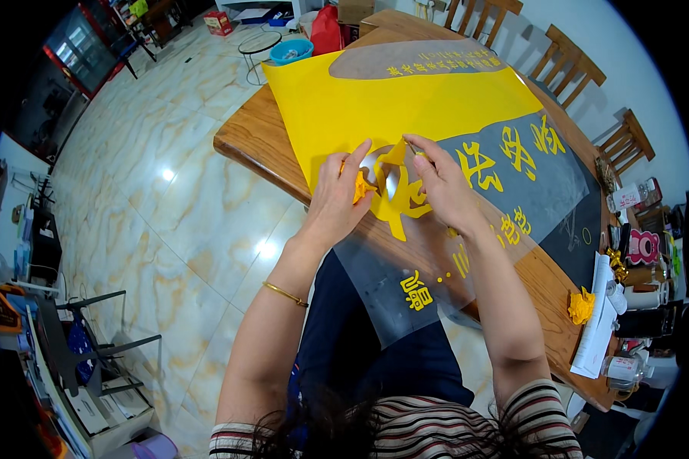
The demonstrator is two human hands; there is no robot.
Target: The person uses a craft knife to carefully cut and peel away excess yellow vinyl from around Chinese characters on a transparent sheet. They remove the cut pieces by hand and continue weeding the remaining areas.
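Note:
A large sheet of yellow adhesive film [406,99] on a clear backing lies over the wooden table, its near part hanging over the edge toward my lap. Yellow cut characters [478,164] stand on the see-through stretches. My left hand [331,197] is closed on a crumpled wad of yellow film [362,187] at the left of a large character. Opposite it, my right hand [448,187] pinches a slim pointed tool, probably tweezers, mostly hidden by the fingers. Its tip meets a raised flap of yellow film [395,153] between the hands.
Another crumpled yellow wad [581,306] sits on the wooden table [256,141] by a white paper roll [594,325]. Bottles and a pink bear-shaped item [644,248] crowd the right side. Wooden chairs [566,65] line the wall. A blue basin [292,52] stands beyond the table.

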